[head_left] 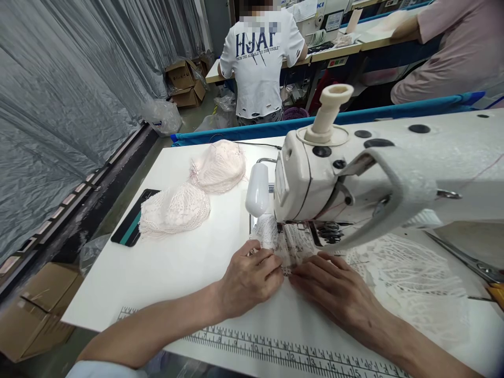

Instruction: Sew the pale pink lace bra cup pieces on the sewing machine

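Both hands are pressing the white lace piece (pixel 281 244) flat on the worktop (pixel 189 262) under the sewing machine (pixel 315 184) needle: left hand (pixel 248 281) pinching its edge, right hand (pixel 334 289) lying open-fingered. Feeding it steadily calls for care.

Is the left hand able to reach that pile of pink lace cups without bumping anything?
Probably yes. The left hand rests on the white lace, and only bare table lies between it and the pink lace cups.
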{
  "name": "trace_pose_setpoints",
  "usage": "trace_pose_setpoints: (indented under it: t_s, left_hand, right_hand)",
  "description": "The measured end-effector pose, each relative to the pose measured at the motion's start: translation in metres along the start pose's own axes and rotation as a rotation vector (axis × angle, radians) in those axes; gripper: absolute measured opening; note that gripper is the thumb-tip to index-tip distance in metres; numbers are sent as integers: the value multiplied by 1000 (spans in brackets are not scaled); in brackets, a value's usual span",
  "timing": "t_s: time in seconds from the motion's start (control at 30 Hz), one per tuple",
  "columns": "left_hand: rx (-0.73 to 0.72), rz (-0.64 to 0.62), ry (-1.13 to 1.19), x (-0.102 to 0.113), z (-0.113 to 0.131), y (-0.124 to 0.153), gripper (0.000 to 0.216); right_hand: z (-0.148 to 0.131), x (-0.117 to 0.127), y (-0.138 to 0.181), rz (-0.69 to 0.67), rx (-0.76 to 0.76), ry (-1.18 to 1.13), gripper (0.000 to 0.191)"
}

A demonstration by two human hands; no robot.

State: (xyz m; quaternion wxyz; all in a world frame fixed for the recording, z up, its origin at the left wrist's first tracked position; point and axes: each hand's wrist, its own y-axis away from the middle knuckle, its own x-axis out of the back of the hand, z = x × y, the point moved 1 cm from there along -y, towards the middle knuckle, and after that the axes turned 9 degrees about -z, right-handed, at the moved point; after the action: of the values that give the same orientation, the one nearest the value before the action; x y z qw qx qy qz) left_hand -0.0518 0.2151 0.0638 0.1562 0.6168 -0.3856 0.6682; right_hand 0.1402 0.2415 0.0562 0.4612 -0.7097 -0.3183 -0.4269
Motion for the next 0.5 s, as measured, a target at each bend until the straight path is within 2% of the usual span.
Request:
trace_pose_setpoints:
  t_s: [0.23,0.5]
  left_hand:
    - [-5,-24,-33,0,1,1,13]
    - [-4,32,-21,0,3,1,12]
  right_hand:
    - [0,0,-2,22,-3,18,22]
    - [0,-4,3,7,0,19,26]
